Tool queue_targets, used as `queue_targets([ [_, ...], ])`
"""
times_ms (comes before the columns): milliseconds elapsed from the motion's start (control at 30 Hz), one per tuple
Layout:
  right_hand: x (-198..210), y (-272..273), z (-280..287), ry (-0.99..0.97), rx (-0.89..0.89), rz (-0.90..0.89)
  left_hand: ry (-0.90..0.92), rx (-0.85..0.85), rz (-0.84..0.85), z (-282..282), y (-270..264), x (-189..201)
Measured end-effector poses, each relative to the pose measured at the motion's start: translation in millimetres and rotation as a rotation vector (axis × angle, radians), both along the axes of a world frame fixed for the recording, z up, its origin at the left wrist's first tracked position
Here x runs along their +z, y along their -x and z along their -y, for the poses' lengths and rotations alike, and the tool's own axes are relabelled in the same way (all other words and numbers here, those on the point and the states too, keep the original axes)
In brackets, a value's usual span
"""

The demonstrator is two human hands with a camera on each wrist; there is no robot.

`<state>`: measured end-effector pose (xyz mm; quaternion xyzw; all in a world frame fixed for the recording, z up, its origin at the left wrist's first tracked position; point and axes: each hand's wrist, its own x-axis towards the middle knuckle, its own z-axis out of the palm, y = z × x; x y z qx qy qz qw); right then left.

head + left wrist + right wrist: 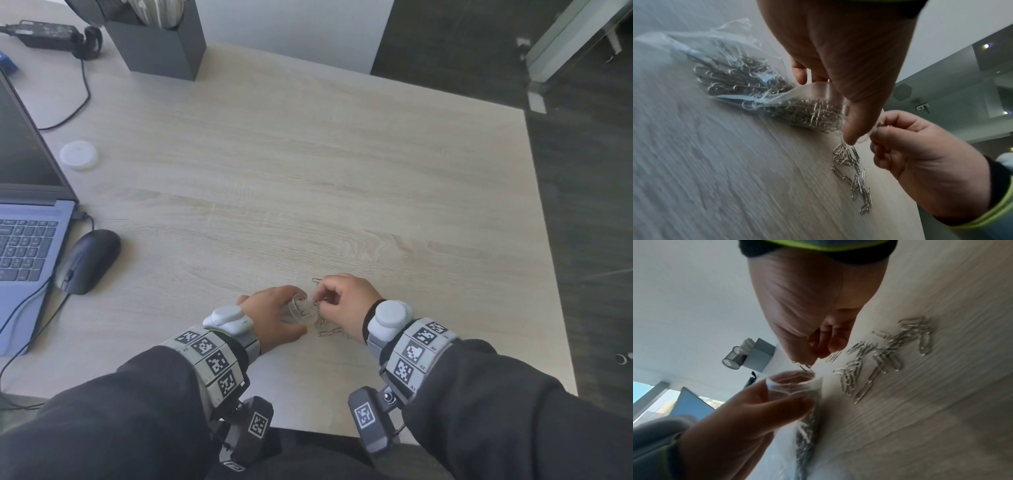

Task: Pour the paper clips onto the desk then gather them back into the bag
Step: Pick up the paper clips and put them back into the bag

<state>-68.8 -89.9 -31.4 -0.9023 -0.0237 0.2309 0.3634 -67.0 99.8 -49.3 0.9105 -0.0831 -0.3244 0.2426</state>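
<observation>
Near the front edge of the bench (342, 154) I hold the bag (740, 76) mouth open with my left hand (274, 317), fingers curled round its rim. My right hand (346, 305) pinches a few paper clips (885, 356) over that mouth — the rest lie loose just beside it. Risk: limp plastic folding shut, clips glancing off towards the near edge. Open room lies ahead; the mouse (89, 260) sits well apart.

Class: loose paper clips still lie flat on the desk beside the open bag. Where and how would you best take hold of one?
Probably from above: pinch a paper clip across its narrow width with thumb and fingertip, since the wire lies flat on the desk. Clips overlapping others offer a raised edge.
</observation>
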Motion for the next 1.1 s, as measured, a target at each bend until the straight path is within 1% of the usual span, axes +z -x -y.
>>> queue_targets([
  [167,3.3,2.5,-24.9,-0.097,0.068,-0.006,0.025,0.001,-0.012,-1.6,1.1,-0.2],
  [300,5.6,1.1,-16.9,-0.125,-0.004,-0.005,0.018,0.018,-0.005,-7.0,1.6,-2.7],
  [433,-2.6,-4.8,10.9,-0.010,-0.126,0.043,0.003,0.056,-0.026,-16.4,1.5,-4.0],
  [500,-9.4,-8.3,24.5,0.088,-0.133,0.028,0.002,0.067,-0.034,-21.8,1.6,-2.9],
  [600,-16.9,-10.7,35.0,0.253,0.006,0.008,-0.001,0.081,-0.053,-27.5,2.1,-2.7],
  [767,-18.2,-6.2,18.4,0.475,0.366,0.078,-0.006,0.100,-0.059,-30.1,3.0,-1.9],
  [833,-20.8,-4.2,14.0,0.468,0.442,0.112,0.000,0.107,-0.067,-30.0,3.7,-0.4],
  [900,-23.0,-3.1,13.0,0.422,0.483,0.119,0.006,0.115,-0.079,-30.2,4.4,-0.3],
  [1100,-27.8,4.6,18.7,0.308,0.509,0.137,0.005,0.126,-0.047,-29.3,4.9,4.2],
])
